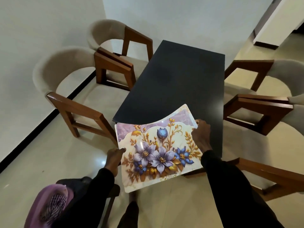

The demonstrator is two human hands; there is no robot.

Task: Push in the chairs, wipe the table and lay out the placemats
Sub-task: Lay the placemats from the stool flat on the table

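I hold a stack of floral placemats (158,152), white with purple and blue flowers, above the near end of the dark table (177,83). My left hand (114,159) grips the stack's left edge. My right hand (201,134) pinches the right edge of the top placemat, whose far corner curls up off the one below. Two beige chairs with wooden frames stand left of the table, the nearer chair (69,96) and the farther chair (115,51). Two more chairs sit at the right, the far right chair (263,96) and the near right chair (279,176).
A purple cloth (51,204) lies on a dark seat at the bottom left, near my left arm. Glossy cream floor tiles surround the table. A white wall with a black skirting runs along the left, and a doorway opens at the top right.
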